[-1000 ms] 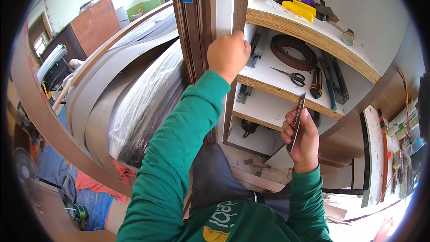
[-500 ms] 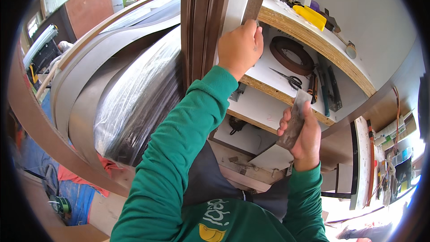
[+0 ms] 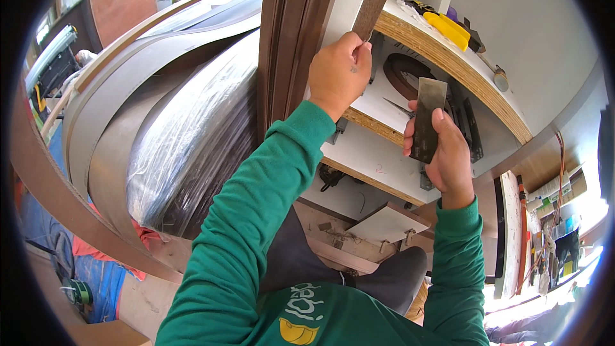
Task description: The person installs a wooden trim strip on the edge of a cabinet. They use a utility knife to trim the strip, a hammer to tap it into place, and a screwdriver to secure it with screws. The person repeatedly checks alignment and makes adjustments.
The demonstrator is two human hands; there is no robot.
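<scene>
My right hand [image 3: 448,154] grips a flat, rectangular metal plate [image 3: 428,122], dark below and shinier at its top end. It is held upright in front of the shelves, with the thumb on its face. My left hand [image 3: 339,74] is closed in a pinch at the brown-edged strip [image 3: 378,1] on an upright white panel. What lies between those fingertips is hidden. A roll of brown edging tape [image 3: 400,75] rests on the shelf behind the plate, which partly covers it. The scissors beside the roll are mostly hidden too.
Curved plywood-edged shelves [image 3: 461,67] stand before me; the upper one carries a yellow tool [image 3: 448,29] and a brush-like tool [image 3: 500,78]. To the left are a brown door frame [image 3: 288,38], curved sheets [image 3: 115,147] and a plastic-wrapped stack [image 3: 192,147]. Several tools hang at far right.
My right hand has risen and moved slightly right, turning the metal plate more upright and over the edging roll and scissors. My left hand stays closed at the panel edge.
</scene>
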